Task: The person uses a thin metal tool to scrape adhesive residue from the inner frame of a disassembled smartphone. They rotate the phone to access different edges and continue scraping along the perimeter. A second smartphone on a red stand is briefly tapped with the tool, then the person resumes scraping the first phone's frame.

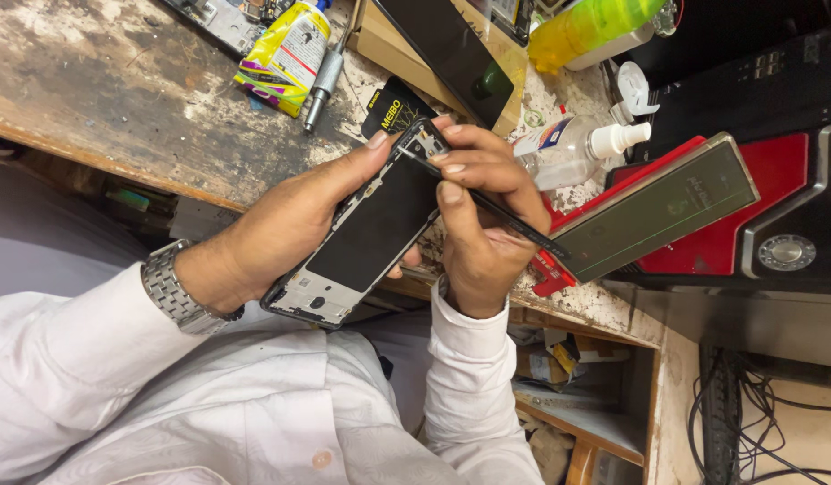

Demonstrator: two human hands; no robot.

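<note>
My left hand (281,224) grips an opened smartphone (366,229) with its back cover off, showing a black battery and grey inner frame. The thumb rests near the phone's top corner. My right hand (483,211) holds a thin black tool (514,224), like tweezers or a spudger. Its tip touches the phone's upper end by the camera area. Both hands hover over the front edge of a worn wooden workbench (119,90). A metal wristwatch (168,287) sits on my left wrist, and I wear white sleeves.
On the bench lie a clear spray bottle (572,148), a yellow packet (285,54), a silver screwdriver handle (321,81), a black phone screen (451,49) and a green-yellow bag (595,22). At the right stand a red and black case (774,216) and a glass panel (653,207). Cables (756,413) lie below.
</note>
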